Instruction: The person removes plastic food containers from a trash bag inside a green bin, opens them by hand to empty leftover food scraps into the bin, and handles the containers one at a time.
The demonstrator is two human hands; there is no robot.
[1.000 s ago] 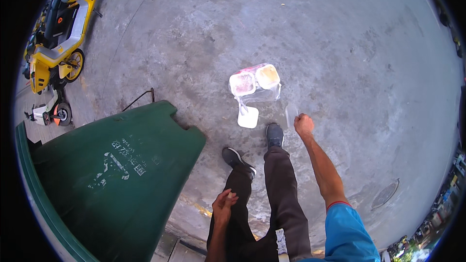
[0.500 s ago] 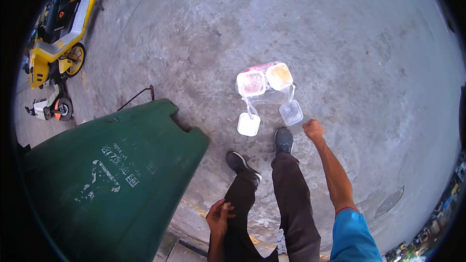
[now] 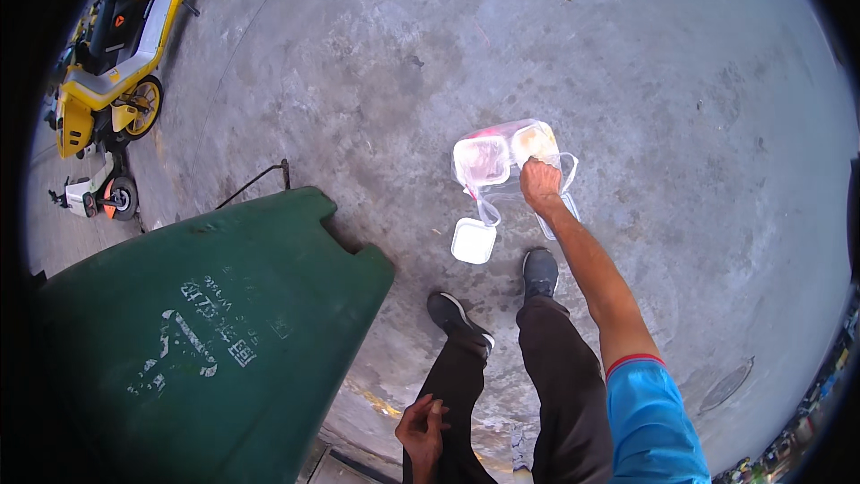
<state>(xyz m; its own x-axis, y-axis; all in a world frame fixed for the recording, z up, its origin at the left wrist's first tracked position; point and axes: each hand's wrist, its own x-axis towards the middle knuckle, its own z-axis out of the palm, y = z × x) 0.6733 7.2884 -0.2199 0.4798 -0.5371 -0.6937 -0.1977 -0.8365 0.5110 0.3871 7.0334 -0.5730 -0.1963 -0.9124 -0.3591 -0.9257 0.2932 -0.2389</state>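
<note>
On the ground ahead lies a clear plastic bag holding two square food containers. The left container has pale pinkish contents; the right container looks yellowish. My right hand is over the bag at the right container's near edge, fingers closed downward; what they grip is hidden beneath the hand. A white square container or lid sits just in front of the bag. Partly covered by my right forearm is a clear square lid or tray. Beside my left leg hangs my left hand, fingers loosely bent and apart, empty.
A large green bin stands close on my left, with a thin metal bar at its far side. Farther left are a yellow scooter and a smaller white one. My shoes are just short of the containers.
My right hand has moved left and forward, from beside the clear lid to over the bag. The forearm now partly covers that lid. My left hand still hangs by my leg.
</note>
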